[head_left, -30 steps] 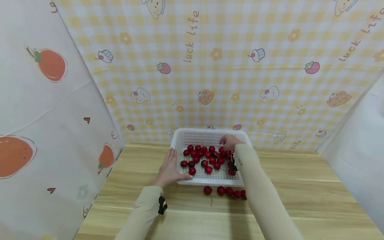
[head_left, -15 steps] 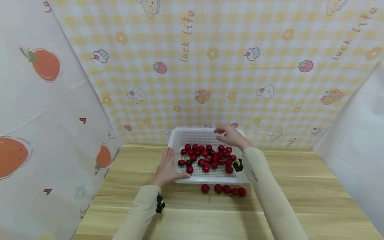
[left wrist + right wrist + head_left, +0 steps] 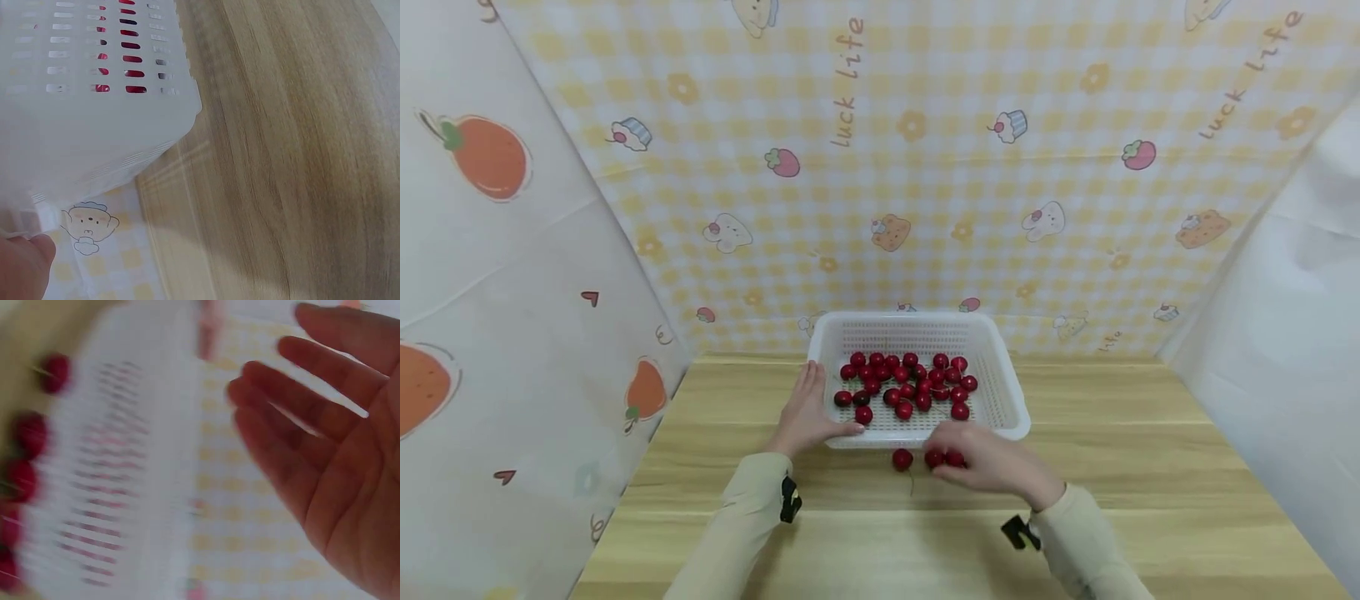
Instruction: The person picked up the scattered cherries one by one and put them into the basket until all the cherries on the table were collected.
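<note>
A white plastic basket (image 3: pixel 1011 392) with slotted walls holds several red cherries (image 3: pixel 872 387). My left hand (image 3: pixel 805 417) rests at its near left corner, fingers straight along the left side and thumb on the front rim. In the left wrist view a fingertip (image 3: pixel 31 256) touches the basket's rim. My right hand (image 3: pixel 988 461) hovers before the basket's front wall, above a row of loose cherries (image 3: pixel 902 459), partly covering them. The right wrist view shows this hand's loosely bent fingers (image 3: pixel 294 412) with nothing between them, apart from the loose cherries (image 3: pixel 30 434).
A wooden table (image 3: pixel 1112 450) lies under the basket, reaching to both sides and toward me. Behind it hangs a yellow checked cloth (image 3: pixel 940 192), close to the basket's back wall. White printed cloth (image 3: pixel 550 275) closes off the left side.
From above the inside of the basket, my right hand has come back toward me to the loose cherries in front. My left hand keeps its place on the basket. The head view has shifted slightly.
</note>
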### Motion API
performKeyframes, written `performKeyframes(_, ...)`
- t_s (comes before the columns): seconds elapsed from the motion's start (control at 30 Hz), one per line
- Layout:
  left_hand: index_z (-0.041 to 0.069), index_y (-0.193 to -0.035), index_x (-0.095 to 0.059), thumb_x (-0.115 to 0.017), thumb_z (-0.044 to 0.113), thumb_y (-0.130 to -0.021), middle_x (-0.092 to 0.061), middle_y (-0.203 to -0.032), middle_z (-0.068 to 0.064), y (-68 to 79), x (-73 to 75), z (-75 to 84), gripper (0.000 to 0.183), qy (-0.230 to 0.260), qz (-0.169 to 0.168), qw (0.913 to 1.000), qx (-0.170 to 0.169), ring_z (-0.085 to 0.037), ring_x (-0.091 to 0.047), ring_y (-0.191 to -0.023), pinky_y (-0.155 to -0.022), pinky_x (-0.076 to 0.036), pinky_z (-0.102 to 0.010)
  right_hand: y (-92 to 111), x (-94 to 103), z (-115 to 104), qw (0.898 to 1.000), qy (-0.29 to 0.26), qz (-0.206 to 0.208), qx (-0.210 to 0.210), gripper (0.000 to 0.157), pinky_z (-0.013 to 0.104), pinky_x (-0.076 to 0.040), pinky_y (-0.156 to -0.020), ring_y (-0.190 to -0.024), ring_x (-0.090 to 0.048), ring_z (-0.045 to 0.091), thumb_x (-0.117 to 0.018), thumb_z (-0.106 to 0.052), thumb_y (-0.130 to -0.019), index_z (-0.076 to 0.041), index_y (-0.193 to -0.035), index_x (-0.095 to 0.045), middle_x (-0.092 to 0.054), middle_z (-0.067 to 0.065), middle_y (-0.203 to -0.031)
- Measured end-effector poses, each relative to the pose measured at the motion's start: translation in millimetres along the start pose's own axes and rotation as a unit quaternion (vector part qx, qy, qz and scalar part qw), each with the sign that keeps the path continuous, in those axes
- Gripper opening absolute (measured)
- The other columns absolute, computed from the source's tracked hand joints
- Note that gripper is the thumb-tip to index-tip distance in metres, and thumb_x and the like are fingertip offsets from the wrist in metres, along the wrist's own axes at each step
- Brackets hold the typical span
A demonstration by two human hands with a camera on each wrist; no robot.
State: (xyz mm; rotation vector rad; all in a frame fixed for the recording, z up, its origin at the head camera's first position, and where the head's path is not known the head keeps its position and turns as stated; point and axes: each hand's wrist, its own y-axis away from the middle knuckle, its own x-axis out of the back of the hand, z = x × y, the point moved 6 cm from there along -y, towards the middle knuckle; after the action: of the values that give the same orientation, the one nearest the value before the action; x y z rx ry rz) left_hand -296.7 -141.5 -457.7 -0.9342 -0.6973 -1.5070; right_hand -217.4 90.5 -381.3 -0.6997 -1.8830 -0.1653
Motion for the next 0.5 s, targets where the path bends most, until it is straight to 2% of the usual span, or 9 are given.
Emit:
performKeyframes(0.1,-0.007,-0.141,-0.008,-0.07,0.068,-0.054,-0.001,-0.149,-0.022,0.3,1.3,-0.2,0.13,0.0,-0.002,1.0,-0.001,-0.034,0.001,-0.138,-0.11,-0.011,-0.043,8.3,-35.3,10.5,0.998,0.015,-0.038,-0.04,0.024,0.024,-0.049,-0.077,-0.089,-0.057,0.009,-0.066,-0.017,-0.08,-0.01,-0.103,-0.064,-0.06,-0.003,-0.097)
performKeyframes(0.2,-0.007,-0.141,-0.008,-0.07,0.068,-0.055,0.0,-0.149,-0.022,0.8,2.2,-0.1,0.13,0.006,-0.004,1.0,0.0,-0.033,0.002,-0.138,-0.111,-0.011,-0.043,11.2,-58.6,22.0,0.995,0.051,-0.041,-0.07,0.029,0.027,-0.049,-0.08,-0.092,-0.056,0.013,-0.068,-0.019,-0.079,-0.008,-0.106,-0.064,-0.057,-0.001,-0.1)
performKeyframes(0.37,-0.007,-0.141,-0.008,-0.071,0.066,-0.055,-0.001,-0.149,-0.021,1.7,3.4,1.5,0.129,0.011,-0.002,0.9999,0.0,-0.032,0.002,-0.138,-0.111,-0.011,-0.043,7.0,-75.3,38.9,0.99,0.111,-0.019,-0.087,0.026,0.03,-0.05,-0.073,-0.086,-0.056,0.016,-0.069,-0.018,-0.076,-0.009,-0.1,-0.065,-0.057,0.002,-0.098)
performKeyframes(0.5,-0.007,-0.141,-0.01,-0.071,0.066,-0.055,-0.001,-0.149,-0.022,2.1,2.6,2.1,0.129,0.013,0.001,0.9999,-0.004,-0.033,0.001,-0.138,-0.111,-0.011,-0.044,3.1,-81.8,48.9,0.986,0.133,-0.024,-0.094,0.022,0.03,-0.051,-0.07,-0.083,-0.058,0.016,-0.067,-0.014,-0.076,-0.012,-0.098,-0.066,-0.059,0.003,-0.097)
